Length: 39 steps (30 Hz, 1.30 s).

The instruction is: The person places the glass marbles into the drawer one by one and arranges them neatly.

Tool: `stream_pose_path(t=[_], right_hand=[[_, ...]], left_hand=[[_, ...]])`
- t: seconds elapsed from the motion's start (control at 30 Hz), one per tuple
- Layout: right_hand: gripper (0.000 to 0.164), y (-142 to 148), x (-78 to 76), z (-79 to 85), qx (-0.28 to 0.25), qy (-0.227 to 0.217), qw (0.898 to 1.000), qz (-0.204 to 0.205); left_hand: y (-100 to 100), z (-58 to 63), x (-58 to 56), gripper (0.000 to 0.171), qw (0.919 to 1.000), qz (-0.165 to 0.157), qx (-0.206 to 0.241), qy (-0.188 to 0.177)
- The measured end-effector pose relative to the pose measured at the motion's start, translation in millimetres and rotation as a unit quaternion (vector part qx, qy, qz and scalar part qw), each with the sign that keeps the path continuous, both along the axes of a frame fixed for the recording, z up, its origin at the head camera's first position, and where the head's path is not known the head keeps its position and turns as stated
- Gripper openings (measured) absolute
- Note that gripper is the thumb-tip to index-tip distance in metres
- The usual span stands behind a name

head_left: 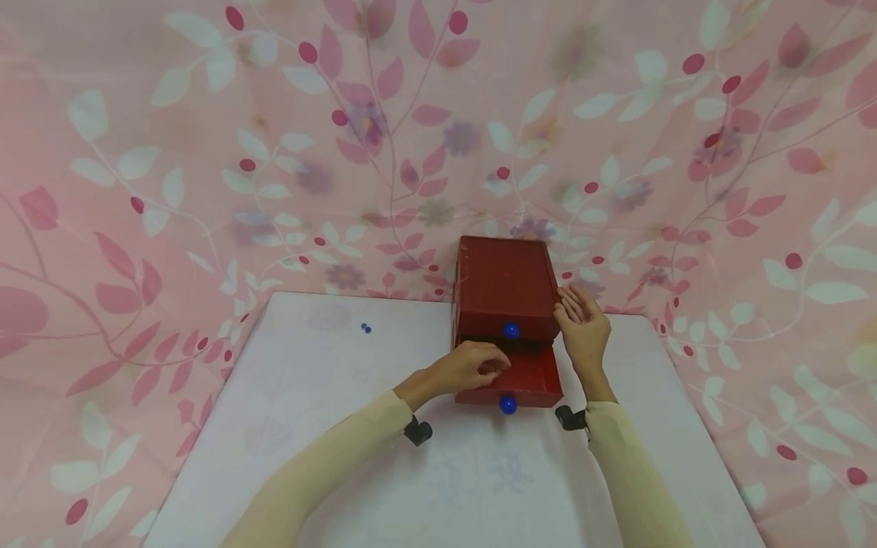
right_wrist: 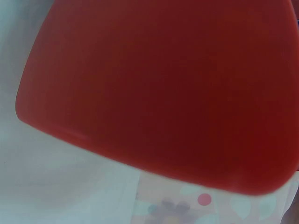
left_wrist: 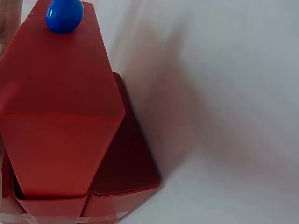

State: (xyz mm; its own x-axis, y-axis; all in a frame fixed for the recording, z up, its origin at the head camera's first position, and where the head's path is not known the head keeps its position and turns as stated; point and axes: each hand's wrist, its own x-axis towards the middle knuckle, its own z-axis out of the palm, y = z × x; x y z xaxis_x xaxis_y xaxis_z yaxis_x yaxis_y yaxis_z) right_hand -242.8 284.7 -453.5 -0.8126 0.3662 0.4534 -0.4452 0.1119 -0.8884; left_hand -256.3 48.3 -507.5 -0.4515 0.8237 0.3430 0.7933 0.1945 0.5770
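Observation:
A red two-drawer box (head_left: pixel 507 278) stands near the back of the table. Its lower drawer (head_left: pixel 537 373) is pulled out, with a blue round knob (left_wrist: pixel 64 15) on its front; the upper drawer is closed. My left hand (head_left: pixel 473 367) is over the pulled-out drawer, fingers bent downward and thumb near them. Whether something small is between its fingertips is hidden. My right hand (head_left: pixel 582 323) rests its extended fingers against the box's right side. In the right wrist view the box's red side panel (right_wrist: pixel 159 93) fills most of the picture.
Two tiny blue beads (head_left: pixel 366 329) lie on the white table (head_left: pixel 329 396), left of the box. A pink floral cloth (head_left: pixel 411 152) hangs behind and along the sides. A dark wrist mount (head_left: pixel 418 432) sits below each hand.

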Motion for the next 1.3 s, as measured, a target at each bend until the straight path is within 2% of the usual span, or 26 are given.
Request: stream_pose_path(t=[0.27,0.53,0.63,0.87,1.3], right_hand=[[0.045,-1,0.5,0.5,0.005,-0.001,1.000,0.001],[0.046,-2,0.6,0.7,0.006,-0.001,1.000,0.004],[0.046,-1,0.5,0.2,0.006,-0.002,1.000,0.003],[0.045,-1,-0.8,-0.9,0.000,0.003,1.000,0.005],[0.046,1,-2.3,-4.2,-0.012,0.005,1.000,0.004]], left_hand=[[4,-2.3,-7.4,0.024,0.9992,-0.004,-0.036,0.018],[7,-5.5,-11.8,0.026,0.9970,0.000,-0.077,0.009],[8,-6.9,-12.2,0.026,0.9957,-0.001,-0.091,0.013],[9,-6.5,-10.8,0.024,0.9910,-0.008,-0.125,0.046],[11,-8.6,-12.8,0.026,0.9869,-0.019,-0.152,0.052]])
